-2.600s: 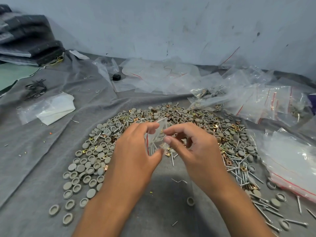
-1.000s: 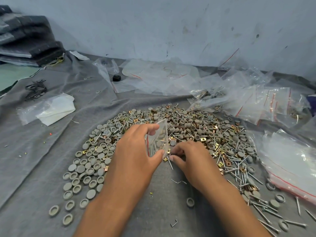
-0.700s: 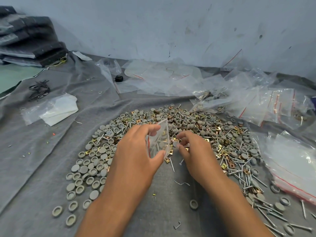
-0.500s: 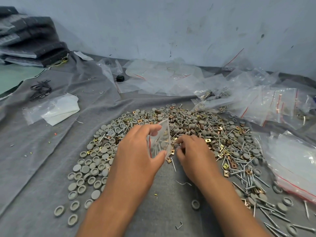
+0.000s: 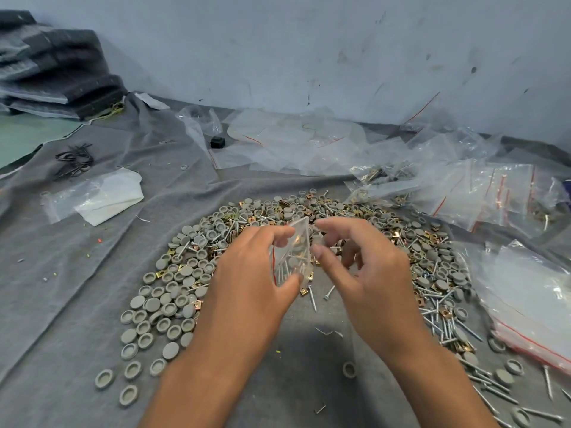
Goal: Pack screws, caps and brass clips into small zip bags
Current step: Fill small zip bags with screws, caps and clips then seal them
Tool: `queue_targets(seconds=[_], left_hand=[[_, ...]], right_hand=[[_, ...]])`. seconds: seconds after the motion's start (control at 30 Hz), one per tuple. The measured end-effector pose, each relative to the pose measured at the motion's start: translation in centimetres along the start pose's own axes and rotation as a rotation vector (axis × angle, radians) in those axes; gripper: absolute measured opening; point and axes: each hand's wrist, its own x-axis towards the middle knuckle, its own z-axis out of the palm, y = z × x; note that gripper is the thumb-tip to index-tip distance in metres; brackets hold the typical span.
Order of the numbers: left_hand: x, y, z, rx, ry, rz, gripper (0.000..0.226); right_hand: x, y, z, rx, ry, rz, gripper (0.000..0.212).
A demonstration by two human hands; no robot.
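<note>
Right now your left hand pinches a small zip bag holding screws; your right hand hovers beside its mouth, fingers curled, whether pinching anything unclear.

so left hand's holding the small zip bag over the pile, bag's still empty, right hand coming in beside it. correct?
Not quite: the small zip bag isn't empty. The head view shows several screws already lying inside it. The rest holds: the left hand pinches the bag over the pile of caps, clips and screws, and the right hand hovers beside it.
</note>
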Motion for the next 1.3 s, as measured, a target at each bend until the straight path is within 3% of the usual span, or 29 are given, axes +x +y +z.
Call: queue_targets(seconds=[0.07,0.13,0.3,0.47,0.53,0.67,0.77,0.83,0.9,0.97,1.03,1.17,1.3], left_hand=[[-0.1,0.0,-0.1,-0.003,0.001,0.004,0.051],[-0.1,0.0,-0.1,-0.004,0.000,0.003,0.050],[0.1,-0.3,-0.6,-0.022,0.011,-0.018,0.054],[0.5,-1.1,-1.6,-0.085,0.065,-0.063,0.055],[0.6,-1.2,-1.7,-0.088,0.072,-0.070,0.055],[0.4,-1.3,-1.8,-0.078,0.075,-0.060,0.055],[0.3,-1.4,-1.8,-0.050,0.050,-0.047,0.054],[0.2,-1.3,-1.8,-0.037,0.039,-0.039,0.054],[0.2,-1.2,-1.6,-0.024,0.023,-0.031,0.055],[0.3,-1.0,-1.5,-0.024,0.003,-0.021,0.054],[0.4,-1.0,-1.5,-0.028,-0.003,-0.009,0.053],[0.2,-1.4,-1.9,-0.057,0.023,-0.019,0.055],[0.1,-1.3,-2.2,-0.076,0.040,0.016,0.052]], right_hand=[[0.1,-0.4,-0.1,-0.012,0.066,-0.032,0.011],[0.0,-0.6,0.4,-0.043,0.021,-0.071,0.009],[-0.2,0.2,0.7,-0.030,0.028,0.051,0.005],[-2.1,1.0,3.1,-0.216,-0.430,0.154,0.019],[-2.6,1.1,3.9,-0.319,-0.491,0.119,0.024],[-2.2,1.4,3.7,-0.344,-0.524,0.134,0.012],[-1.2,1.3,2.5,-0.132,-0.332,0.205,0.006],[-0.4,0.5,1.5,-0.008,-0.020,0.120,0.007],[0.3,-0.7,1.1,0.013,0.134,-0.009,0.010],[0.4,-1.2,1.4,-0.004,0.066,-0.072,0.015],[0.3,-1.1,1.6,0.015,-0.019,-0.013,0.018],[0.6,0.5,0.1,0.091,0.062,0.171,0.019],[0.5,2.0,-0.5,0.072,0.021,0.250,0.017]])
